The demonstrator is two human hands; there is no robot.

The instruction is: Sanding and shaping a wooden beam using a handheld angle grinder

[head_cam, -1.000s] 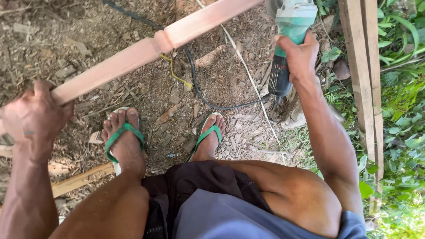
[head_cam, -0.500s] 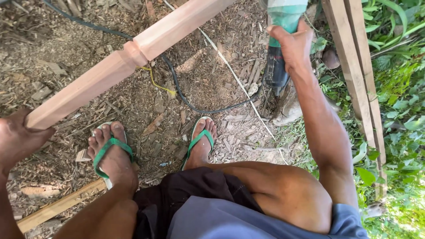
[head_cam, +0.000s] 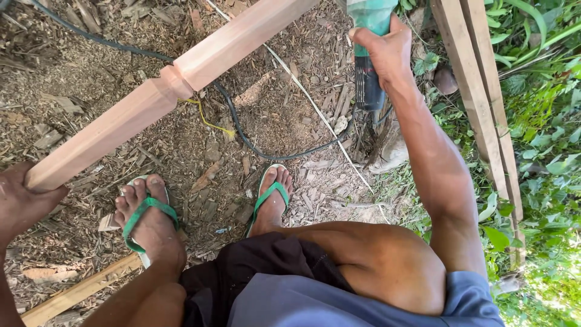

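Left hand [head_cam: 21, 203] cupped post [head_cam: 169, 91] end; right hand [head_cam: 387, 54] fist-gripped grinder [head_cam: 369, 36].
Post looked stiff, heavy, smooth; best held at near square end.

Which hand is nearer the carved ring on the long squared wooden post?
Left. The left hand grips the long squared wooden post's lower end; the right hand holds a green power tool beyond it.

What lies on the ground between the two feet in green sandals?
In the head view, between the left foot and the right foot lie only wood chips and bare soil; the black cable curves farther ahead.
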